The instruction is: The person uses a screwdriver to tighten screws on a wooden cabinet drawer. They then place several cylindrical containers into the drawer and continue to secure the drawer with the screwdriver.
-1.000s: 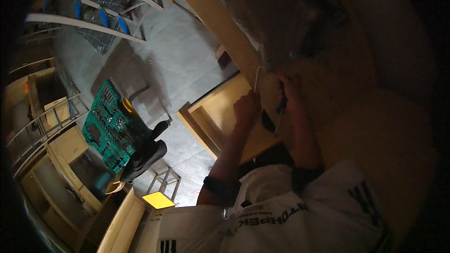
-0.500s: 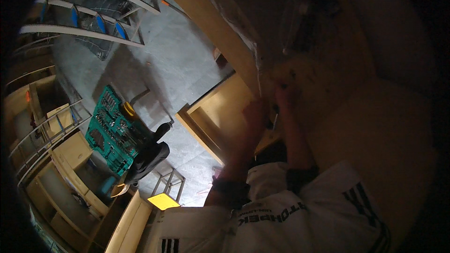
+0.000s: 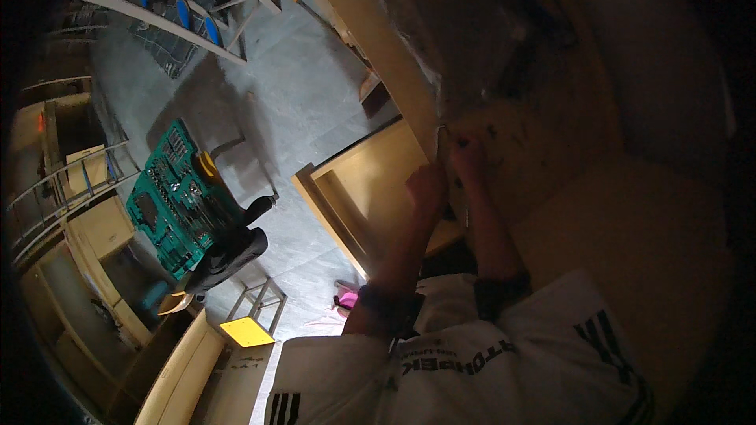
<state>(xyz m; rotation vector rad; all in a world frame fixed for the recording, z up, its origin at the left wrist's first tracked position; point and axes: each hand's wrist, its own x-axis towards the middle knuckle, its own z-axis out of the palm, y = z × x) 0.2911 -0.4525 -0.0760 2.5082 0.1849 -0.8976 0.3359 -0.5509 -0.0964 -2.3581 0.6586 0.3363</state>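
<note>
Wire [image 3: 439, 142] | left hand [image 3: 426, 186] and right hand [image 3: 468, 159] at panel [image 3: 535, 149] edge | grips pinched, contents unclear | fastening step; next needs steady aim

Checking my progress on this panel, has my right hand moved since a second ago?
Yes. The right hand has shifted a little left along the wooden panel, closer to the left hand.

A white jacket [image 3: 504, 354] fills the lower middle of the frame — black triple stripes on the sleeves, dark lettering across the chest, dark cuffs [image 3: 496, 293] — forearms bare above them.
</note>
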